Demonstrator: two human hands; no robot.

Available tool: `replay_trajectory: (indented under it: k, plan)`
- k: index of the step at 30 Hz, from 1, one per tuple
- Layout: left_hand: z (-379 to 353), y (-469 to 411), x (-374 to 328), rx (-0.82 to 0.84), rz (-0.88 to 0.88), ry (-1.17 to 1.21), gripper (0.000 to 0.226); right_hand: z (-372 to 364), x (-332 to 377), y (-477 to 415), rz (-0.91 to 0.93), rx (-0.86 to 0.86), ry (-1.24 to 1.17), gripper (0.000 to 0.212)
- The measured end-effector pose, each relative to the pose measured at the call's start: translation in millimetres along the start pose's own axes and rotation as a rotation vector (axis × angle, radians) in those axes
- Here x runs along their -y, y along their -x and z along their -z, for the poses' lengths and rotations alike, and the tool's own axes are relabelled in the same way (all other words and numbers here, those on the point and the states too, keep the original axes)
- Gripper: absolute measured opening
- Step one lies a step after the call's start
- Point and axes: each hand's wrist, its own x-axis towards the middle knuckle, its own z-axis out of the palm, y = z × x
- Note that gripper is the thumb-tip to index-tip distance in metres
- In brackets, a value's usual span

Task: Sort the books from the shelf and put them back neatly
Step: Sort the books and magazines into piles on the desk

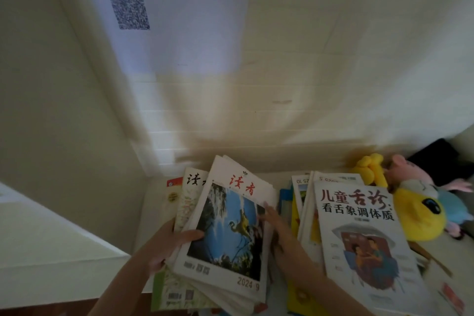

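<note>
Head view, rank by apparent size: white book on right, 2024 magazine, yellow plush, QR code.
1. white book, narrowly largest
2. 2024 magazine, close to the book and partly covered, so this order is unsure
3. yellow plush
4. QR code, farther away on the wall

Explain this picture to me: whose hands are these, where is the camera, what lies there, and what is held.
There is no machine: one camera worn on a person's head looks down at their two bare hands. The left hand grips a fanned stack of magazines, thumb on the top cover. The right hand rests straight fingers on that cover's right edge. Beside them lies a second pile topped by a white book, with plush toys to its right. A QR-code sheet hangs on the wall.
</note>
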Motion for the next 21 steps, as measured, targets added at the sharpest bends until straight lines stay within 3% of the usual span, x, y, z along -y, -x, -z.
replay_trajectory:
  k: [2,3,6,8,13,17,21]
  plan:
    - [-2.4,4.8,9.4,-0.055,-0.017,0.05,0.078,-8.3,-0.5,0.0,-0.215,-0.076,-0.229,0.053]
    - [-4.2,7.9,13.8,-0.083,-0.029,0.083,0.074,-13.1,-1.8,-3.9,-0.333,-0.101,-0.393,0.069]
    - [-7.6,14.2,20.4,-0.092,-0.066,0.15,0.106,-17.8,2.0,-16.8,-0.539,-0.1,-0.715,0.111]
    - [-9.1,20.2,15.0,-0.067,-0.112,0.186,0.113,-13.2,8.0,-24.4,-0.614,-0.085,-0.86,0.107]
    - [-13.2,31.5,-10.5,0.046,-0.252,0.217,0.112,19.2,29.8,-37.6,-0.442,-0.022,-1.054,0.071]
    - [-1.4,30.3,-34.2,0.005,-0.422,0.073,0.105,44.6,46.2,-47.0,-0.171,-0.163,-1.176,0.093]
    - [23.3,17.3,-45.9,-0.037,-0.416,-0.097,0.111,40.5,54.3,-49.3,-0.068,-0.245,-0.999,0.055]
